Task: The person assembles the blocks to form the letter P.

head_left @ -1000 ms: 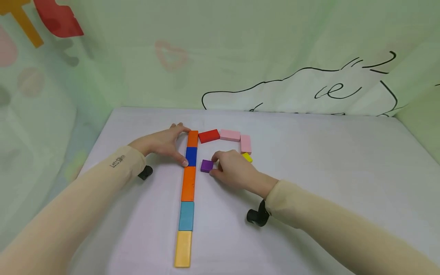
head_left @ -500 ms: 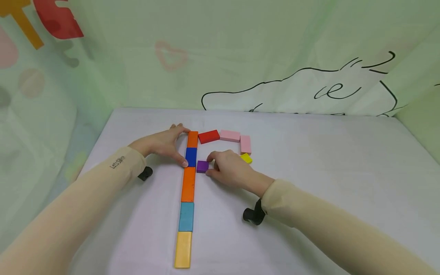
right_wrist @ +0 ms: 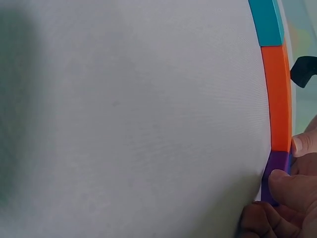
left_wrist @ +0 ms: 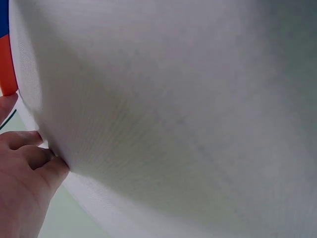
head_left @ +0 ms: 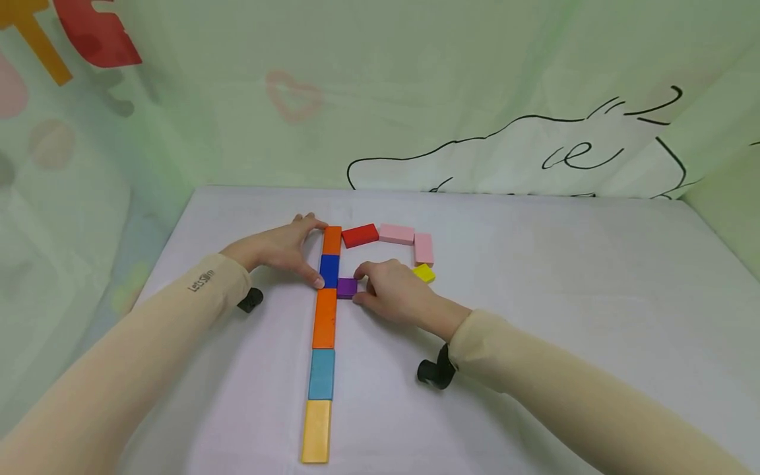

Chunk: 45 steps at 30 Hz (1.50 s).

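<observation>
My right hand (head_left: 399, 291) pinches a small purple block (head_left: 347, 288) between thumb and index finger. The purple block's left end meets the column of blocks, beside the join of the blue block (head_left: 330, 269) and the longer orange block (head_left: 324, 318). On the column's left side, my left hand (head_left: 279, 249) spreads its thumb and index finger. Its thumb touches the blue block's lower left edge, while the index fingertip is at the far corner of the short orange block (head_left: 332, 240). In the right wrist view the thumb (right_wrist: 287, 186) lies over the purple block.
Nearer me, the column continues with a light-blue block (head_left: 322, 374) and a pale yellow block (head_left: 316, 431). A red block (head_left: 360, 235), a pink block (head_left: 396, 233), another pink block (head_left: 424, 249) and a partly hidden yellow block (head_left: 424, 273) curve off its far end. White cloth covers the table (head_left: 564, 297).
My right hand has slid the purple block leftward, from a gap beside the column up against it. More of the yellow block shows. The left hand has stayed in place.
</observation>
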{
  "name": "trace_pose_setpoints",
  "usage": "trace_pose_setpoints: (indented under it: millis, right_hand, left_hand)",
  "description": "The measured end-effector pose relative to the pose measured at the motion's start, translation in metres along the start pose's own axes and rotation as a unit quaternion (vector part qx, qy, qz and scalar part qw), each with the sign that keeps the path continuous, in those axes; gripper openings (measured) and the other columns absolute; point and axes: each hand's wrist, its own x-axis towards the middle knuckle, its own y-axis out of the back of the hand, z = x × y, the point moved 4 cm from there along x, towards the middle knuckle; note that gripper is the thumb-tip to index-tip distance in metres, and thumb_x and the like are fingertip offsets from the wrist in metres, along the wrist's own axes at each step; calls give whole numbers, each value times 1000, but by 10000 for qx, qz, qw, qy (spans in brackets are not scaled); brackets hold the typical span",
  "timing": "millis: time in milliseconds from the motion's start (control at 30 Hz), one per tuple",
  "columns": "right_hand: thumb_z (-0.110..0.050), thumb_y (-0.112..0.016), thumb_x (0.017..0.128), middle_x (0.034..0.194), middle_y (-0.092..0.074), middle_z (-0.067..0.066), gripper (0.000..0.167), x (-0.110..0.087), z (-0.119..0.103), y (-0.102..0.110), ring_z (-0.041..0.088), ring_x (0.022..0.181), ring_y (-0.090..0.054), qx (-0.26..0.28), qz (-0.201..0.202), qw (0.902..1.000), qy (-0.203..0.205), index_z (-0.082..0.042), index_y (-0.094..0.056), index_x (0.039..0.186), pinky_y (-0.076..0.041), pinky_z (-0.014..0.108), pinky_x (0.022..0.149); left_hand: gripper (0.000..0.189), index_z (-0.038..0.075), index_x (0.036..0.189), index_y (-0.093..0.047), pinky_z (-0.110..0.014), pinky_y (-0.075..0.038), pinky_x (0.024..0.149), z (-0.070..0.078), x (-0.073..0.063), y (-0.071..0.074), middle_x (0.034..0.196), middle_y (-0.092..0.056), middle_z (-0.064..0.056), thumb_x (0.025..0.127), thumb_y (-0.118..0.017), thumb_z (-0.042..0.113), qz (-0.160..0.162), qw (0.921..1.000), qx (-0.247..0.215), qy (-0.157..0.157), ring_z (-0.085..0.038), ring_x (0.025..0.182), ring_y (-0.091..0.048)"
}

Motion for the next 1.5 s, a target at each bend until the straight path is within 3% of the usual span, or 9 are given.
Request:
trace_pose_setpoints:
  millis: [200,300,400,600,800,1000,1167,1333,1500]
  right_hand:
    - [-18,-72,96,86,-74,4,45,-22,3,24,13,74,-65,50,223,9997,110,-2,-61,136,-59,25,74]
    - [-13,-74,94,85,-73,1,38,-59,22,49,11,74,-64,196,618,9975,280,-1,-66,129,-57,25,70]
    - [-8,-79,88,85,-71,-9,32,-112,64,63,4,76,-60,142,1164,9911,621,-5,-73,119,-55,22,68]
    - [0,-90,69,87,-64,-19,41,-216,153,42,-6,76,-54,-55,1949,9764,926,-13,-76,105,-43,13,63]
    - [0,-93,60,94,-60,-18,57,-265,179,17,-5,80,-49,256,2195,9730,660,-20,-74,109,-38,12,64]
    - [3,-94,55,94,-59,-18,60,-271,172,10,-6,81,-47,227,2537,9637,796,-23,-73,106,-38,10,64]
    - [7,-91,57,90,-57,-18,59,-257,160,12,-7,80,-46,76,2623,9589,1083,-21,-73,105,-38,10,63]
    - [0,-89,69,86,-54,-22,45,-215,132,12,-6,75,-47,-212,2303,9677,1003,-19,-73,106,-40,12,59]
    - [-12,-82,85,81,-57,-17,29,-158,93,13,-5,72,-47,-282,1414,9879,576,-11,-73,112,-44,18,59]
  left_hand:
    - [106,15,160,-26,-69,-7,125,1,-2,2,173,2,-18,78,-88,36,-10,10000,79,-6,-41,160,6]
    - [105,13,160,-25,-68,-8,125,-1,-4,3,173,1,-20,78,-88,35,4,9999,139,-36,-42,159,5]
    - [105,12,159,-25,-68,-7,125,-3,-6,3,172,1,-21,78,-88,35,19,9999,118,-49,-43,159,5]
    - [105,13,160,-24,-67,-6,125,-4,-9,1,173,4,-19,79,-88,35,-45,10000,28,-6,-41,159,7]
    - [107,13,160,-24,-68,-6,125,-8,-10,0,173,4,-19,78,-88,38,7,10000,66,-26,-42,159,6]
    - [107,14,160,-23,-66,-4,126,-8,-8,-1,173,5,-18,78,-88,38,-14,10000,-28,-10,-40,160,8]
    - [107,15,160,-24,-66,-4,126,-6,-7,0,173,5,-18,78,-88,39,-14,10000,0,-12,-40,160,7]
    - [107,14,160,-24,-66,-5,126,-3,-4,0,173,4,-18,78,-88,39,-11,10000,42,-25,-40,160,6]
    - [106,15,160,-24,-66,-7,126,0,-1,-2,173,3,-18,78,-87,40,-18,9999,108,-57,-40,160,5]
